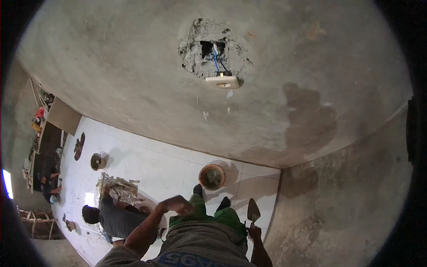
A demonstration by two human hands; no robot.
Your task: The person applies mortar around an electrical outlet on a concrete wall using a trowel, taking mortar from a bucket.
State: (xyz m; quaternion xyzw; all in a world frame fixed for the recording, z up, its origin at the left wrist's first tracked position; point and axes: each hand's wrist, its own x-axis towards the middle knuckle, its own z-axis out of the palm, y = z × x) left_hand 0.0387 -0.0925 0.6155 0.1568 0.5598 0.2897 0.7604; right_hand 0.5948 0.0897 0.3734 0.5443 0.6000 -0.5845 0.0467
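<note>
The far wall [133, 66] was mottled grey. The trowel [253, 211] was brownish, the trousers [198, 208] green, the socket plate [222, 82] cream.

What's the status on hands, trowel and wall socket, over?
Right hand gripping trowel; left hand near green trousers, grip unclear. Socket hanging by wires at chipped wall patch. Bucket just ahead of feet.

One left hand [179, 205] and one right hand [254, 232] are counted. One trowel [253, 211] is seen at right. Two buckets [202, 180] are noted: one near, one farther left. One wall socket [227, 82] is recorded. Two other people [125, 221] are logged, left.
</note>
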